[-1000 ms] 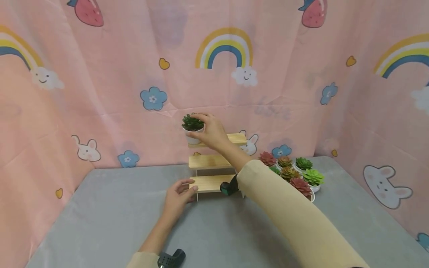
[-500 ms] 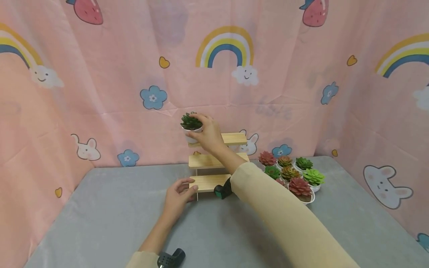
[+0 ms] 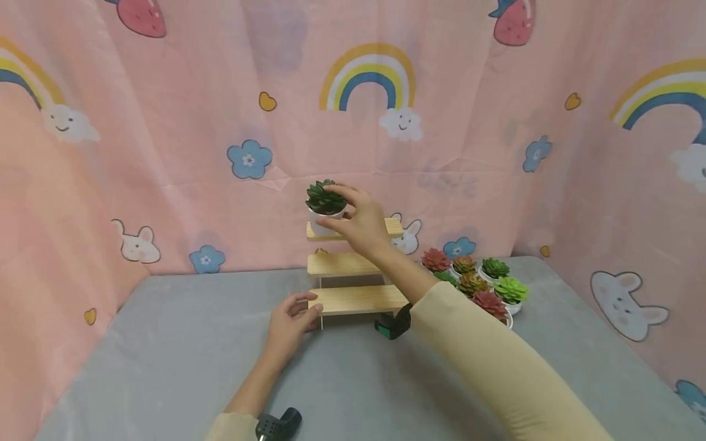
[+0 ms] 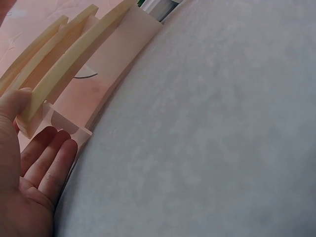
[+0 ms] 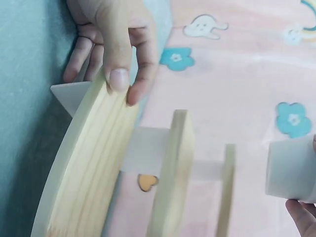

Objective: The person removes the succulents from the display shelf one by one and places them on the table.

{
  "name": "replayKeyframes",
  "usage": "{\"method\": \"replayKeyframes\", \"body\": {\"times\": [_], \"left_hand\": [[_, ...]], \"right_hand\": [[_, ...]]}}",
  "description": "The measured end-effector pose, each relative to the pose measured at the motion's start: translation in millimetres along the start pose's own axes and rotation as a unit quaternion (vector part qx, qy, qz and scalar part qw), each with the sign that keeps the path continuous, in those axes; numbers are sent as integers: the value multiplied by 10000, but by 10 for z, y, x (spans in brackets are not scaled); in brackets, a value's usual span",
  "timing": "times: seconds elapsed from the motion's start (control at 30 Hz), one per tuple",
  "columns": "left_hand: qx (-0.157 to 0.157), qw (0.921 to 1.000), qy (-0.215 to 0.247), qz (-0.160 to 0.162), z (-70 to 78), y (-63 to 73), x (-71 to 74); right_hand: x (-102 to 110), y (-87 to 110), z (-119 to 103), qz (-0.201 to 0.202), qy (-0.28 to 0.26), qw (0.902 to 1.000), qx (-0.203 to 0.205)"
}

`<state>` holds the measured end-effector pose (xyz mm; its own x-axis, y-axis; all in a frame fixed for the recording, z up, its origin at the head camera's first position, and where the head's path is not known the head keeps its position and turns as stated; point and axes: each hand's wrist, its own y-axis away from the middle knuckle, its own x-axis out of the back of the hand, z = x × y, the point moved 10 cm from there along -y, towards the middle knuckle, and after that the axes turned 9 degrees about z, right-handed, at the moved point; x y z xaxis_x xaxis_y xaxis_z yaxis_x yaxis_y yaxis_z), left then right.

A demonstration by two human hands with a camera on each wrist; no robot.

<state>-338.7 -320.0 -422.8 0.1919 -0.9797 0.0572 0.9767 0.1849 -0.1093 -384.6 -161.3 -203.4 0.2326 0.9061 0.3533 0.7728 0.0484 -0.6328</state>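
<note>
A three-tier wooden display stand with pale legs stands on the grey table. My left hand grips the left end of its lowest board, the thumb on top and other fingers below the edge. My right hand holds a dark green succulent by its white pot, between thumb and fingers. The pot is upright over the left part of the top board. In the right wrist view a gap shows between the pot and that board.
Several potted succulents in red, brown and green are grouped right of the stand, partly behind the right sleeve. A pink printed curtain hangs behind and beside the grey table.
The right hand has shifted the potted succulent to the right, and slightly upward, along the top board in the last half second. The left hand keeps its hold on the lowest board.
</note>
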Motion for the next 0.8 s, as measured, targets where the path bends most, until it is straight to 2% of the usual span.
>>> {"method": "replayKeyframes", "body": {"times": [0.13,0.43,0.63,0.8], "left_hand": [[3,10000,-90,24,9,3,-7],[-13,9996,-284,23,20,22,12],[14,9994,-340,24,30,35,5],[-30,9990,-456,12,54,51,-15]], "right_hand": [[229,150,-113,-94,-50,9998,168],[674,489,-272,71,82,9982,594],[932,691,-256,52,80,9987,503],[1216,871,-221,236,314,9980,499]]}}
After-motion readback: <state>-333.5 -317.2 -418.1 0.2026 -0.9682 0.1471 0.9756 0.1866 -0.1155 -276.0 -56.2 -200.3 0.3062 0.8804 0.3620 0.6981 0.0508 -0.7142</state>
